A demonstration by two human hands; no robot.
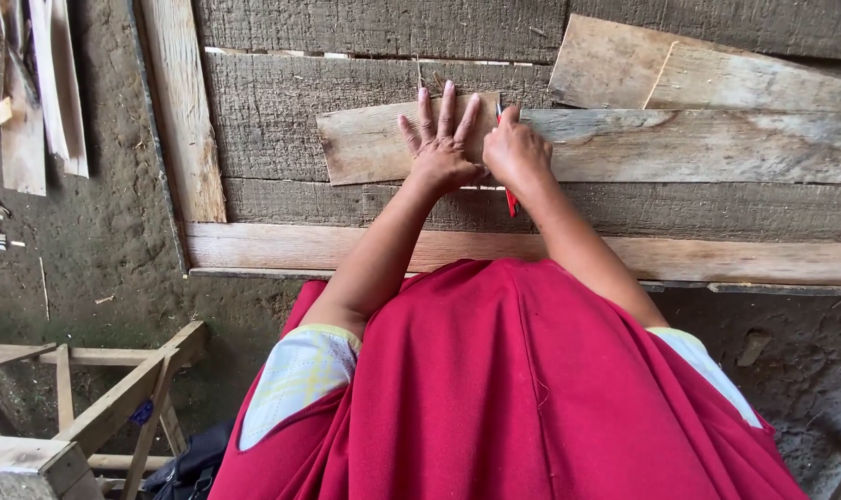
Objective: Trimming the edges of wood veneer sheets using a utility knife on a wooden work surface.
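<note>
While the left hand (pixel 442 148) lies flat on the board (pixel 624 143), the right hand (pixel 516 153) grips a red pencil (pixel 510 199) — seemingly tip-away.

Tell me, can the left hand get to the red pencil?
Probably yes. The left hand lies flat on the wooden board, right beside the right hand gripping the red pencil; nothing lies between them.

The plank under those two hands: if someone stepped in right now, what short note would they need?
Left hand: flat, fingers spread, pressing the pale plank onto the rough wooden workbench.
Right hand: closed on a red pencil, its tip at the plank's far edge.
Done: plank lies across the bench, held steady.
Left: no finished line shows on the plank; any mark under the hands is hidden.
</note>
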